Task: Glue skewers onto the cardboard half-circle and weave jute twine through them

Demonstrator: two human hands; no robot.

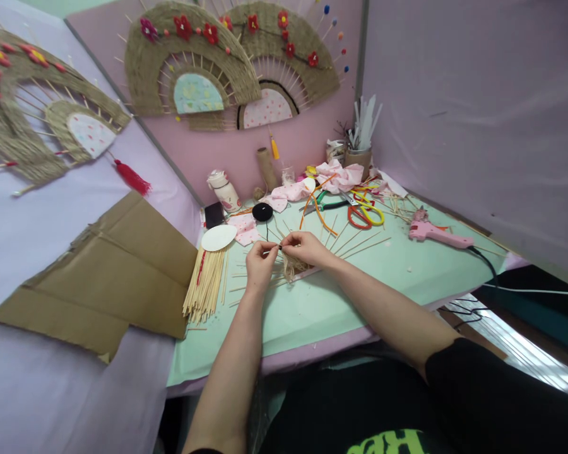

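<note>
My left hand (261, 263) and my right hand (307, 247) meet fingertip to fingertip near the middle of the table. Both are closed in a pinch on a black yarn (267, 232), a small dark bit of which shows between them. The strand runs back to a black yarn ball (262, 212) just behind my left hand. Under my hands lies a half-made fan (291, 270) with tan twine and thin wooden sticks (360, 243) spreading outward. My fingers hide part of its middle.
Left are a bundle of sticks (206, 284), a white oval disc (218, 238) and cardboard (108, 277). Scissors (360, 217), pliers-like green cutters (334, 205) and orange strips (319, 211) lie behind. A pink glue gun (440, 234) with its cord rests right. Finished fans (189, 57) hang behind.
</note>
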